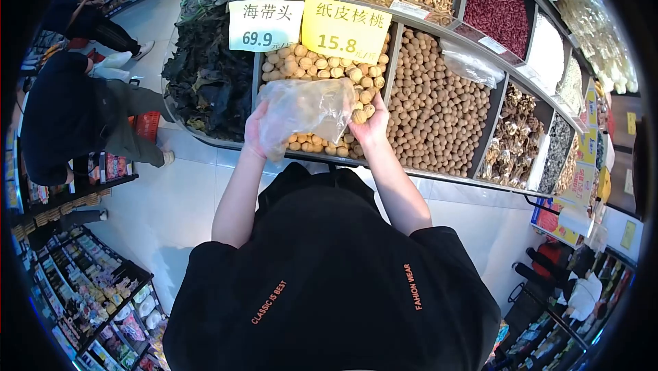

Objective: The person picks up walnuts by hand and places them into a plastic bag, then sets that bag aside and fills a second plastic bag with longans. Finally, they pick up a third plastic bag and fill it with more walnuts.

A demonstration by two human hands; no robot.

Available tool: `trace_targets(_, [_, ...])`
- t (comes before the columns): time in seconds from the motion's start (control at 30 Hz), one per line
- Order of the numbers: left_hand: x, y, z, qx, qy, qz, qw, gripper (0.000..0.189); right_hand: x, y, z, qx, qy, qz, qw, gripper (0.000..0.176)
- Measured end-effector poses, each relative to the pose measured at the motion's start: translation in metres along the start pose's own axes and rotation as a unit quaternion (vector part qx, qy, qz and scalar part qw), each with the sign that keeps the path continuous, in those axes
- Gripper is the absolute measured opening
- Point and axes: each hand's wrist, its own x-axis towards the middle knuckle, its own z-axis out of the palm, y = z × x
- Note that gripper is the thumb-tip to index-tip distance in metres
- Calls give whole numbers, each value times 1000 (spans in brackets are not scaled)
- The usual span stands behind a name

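Note:
A clear plastic bag is stretched over the bin of walnuts. My left hand is closed on the bag's left edge. At the bag's right side, my right hand is cupped around a few walnuts, with more walnuts just beyond its fingers. Above the bin stand a white price card reading 69.9 and a yellow price card reading 15.8.
Dark dried seaweed fills the bin on the left. Round brown nuts lie to the right, beside dried mushrooms. A person in dark clothes stands at left near a red basket.

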Motion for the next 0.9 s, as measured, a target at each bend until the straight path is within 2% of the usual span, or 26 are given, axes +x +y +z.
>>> trace_targets(0.13, [-7,12,1,17,55,-20,998,51,1,1,-8,-49,44,-22,998,44])
trace_targets(0.23, [-9,17,3,-10,81,11,997,51,-3,8,1,-46,65,-47,996,43])
trace_targets(0.3, [-11,21,6,-24,-9,-27,999,52,-7,13,12,-39,82,-75,993,43])
trace_targets(0.4, [-11,24,17,-11,-45,-32,998,54,-8,10,2,-39,28,-71,996,42])
trace_targets(0.47, [-11,33,10,-21,-40,-32,998,53,-11,12,1,-24,32,-81,996,40])
trace_targets(0.53, [-9,41,6,-29,-91,-50,994,52,-13,14,0,-45,69,-113,990,45])
trace_targets(0.6, [-11,44,3,-46,-60,-43,996,51,-19,15,-1,-46,62,-116,990,43])
trace_targets(0.77, [-6,51,5,-15,-70,-50,996,51,-33,25,3,-97,90,-158,979,35])
trace_targets(0.9, [-8,53,9,-5,-75,-38,996,52,-31,21,-20,-80,102,-164,978,35])
